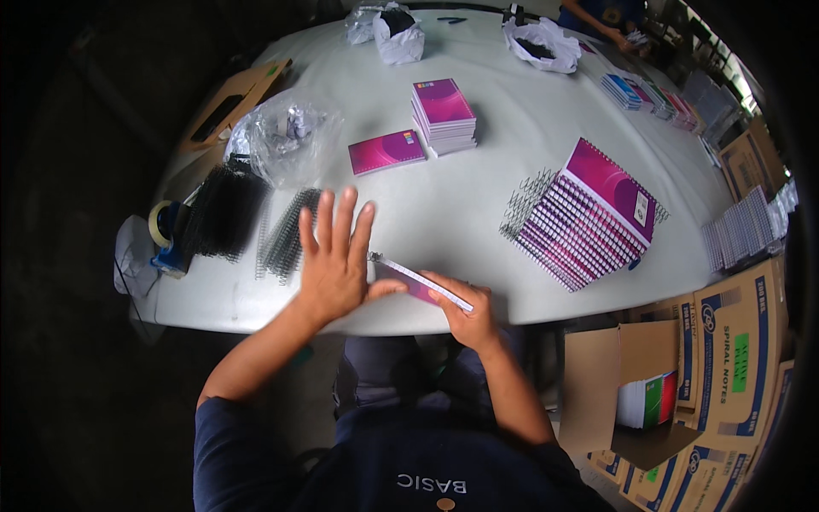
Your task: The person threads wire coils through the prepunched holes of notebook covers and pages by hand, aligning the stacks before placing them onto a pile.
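Note:
My right hand [467, 314] grips a purple notebook [411, 283] by its near end, with its narrow white edge turned up. A small dark bit of wire coil shows at the notebook's far end. Beside that end my left hand [334, 271] is raised with its fingers spread, the thumb close to the cover; nothing is in it. Loose wire coils [290, 239] lie just beyond my left hand. Farther off stand a stack of purple notebooks [445, 115] and a smaller purple pile [386, 154]. To the right rests a pile of coil-bound purple notebooks [589, 224].
Black coils [223, 212], a tape dispenser [171, 243] and a clear plastic bag [286, 141] occupy the table's left side. White bags of black coils [399, 38] stand at the back. An opened carton [591, 384] is at lower right. Another person's hand [618, 36] shows far right.

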`<state>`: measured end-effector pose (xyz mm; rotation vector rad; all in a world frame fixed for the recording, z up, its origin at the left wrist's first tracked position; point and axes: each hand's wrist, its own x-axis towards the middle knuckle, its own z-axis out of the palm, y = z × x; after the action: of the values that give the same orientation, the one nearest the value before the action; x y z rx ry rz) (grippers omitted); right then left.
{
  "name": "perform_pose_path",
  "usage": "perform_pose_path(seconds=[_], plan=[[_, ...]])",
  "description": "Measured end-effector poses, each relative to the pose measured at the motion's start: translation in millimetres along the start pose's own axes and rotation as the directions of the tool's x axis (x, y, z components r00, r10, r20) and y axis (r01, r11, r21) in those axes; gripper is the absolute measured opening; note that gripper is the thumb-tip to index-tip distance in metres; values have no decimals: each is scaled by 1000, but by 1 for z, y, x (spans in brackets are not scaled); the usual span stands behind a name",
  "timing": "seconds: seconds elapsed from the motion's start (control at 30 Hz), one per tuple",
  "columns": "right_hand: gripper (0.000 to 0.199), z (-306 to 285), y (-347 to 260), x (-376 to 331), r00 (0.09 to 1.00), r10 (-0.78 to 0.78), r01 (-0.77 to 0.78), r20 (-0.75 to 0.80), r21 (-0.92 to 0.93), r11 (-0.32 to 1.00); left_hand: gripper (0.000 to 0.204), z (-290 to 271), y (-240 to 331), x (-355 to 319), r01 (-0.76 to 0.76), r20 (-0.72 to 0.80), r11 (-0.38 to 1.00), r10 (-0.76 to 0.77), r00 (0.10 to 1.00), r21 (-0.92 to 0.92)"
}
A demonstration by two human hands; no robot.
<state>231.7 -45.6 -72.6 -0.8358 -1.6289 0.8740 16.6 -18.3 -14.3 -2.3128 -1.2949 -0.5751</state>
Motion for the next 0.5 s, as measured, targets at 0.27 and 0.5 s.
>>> perform_pose_path(seconds=[0.27, 0.5], plan=[[29, 29, -12, -24, 980, -196, 198, 32, -111, 974, 108, 23, -4, -70, -37, -165, 997, 25, 986, -69], [29, 32, -17, -30, 972, -234, 232, 15, -198, 952, 101, 18, 16, -99, -292, -294, 948, 245, 924, -129]])
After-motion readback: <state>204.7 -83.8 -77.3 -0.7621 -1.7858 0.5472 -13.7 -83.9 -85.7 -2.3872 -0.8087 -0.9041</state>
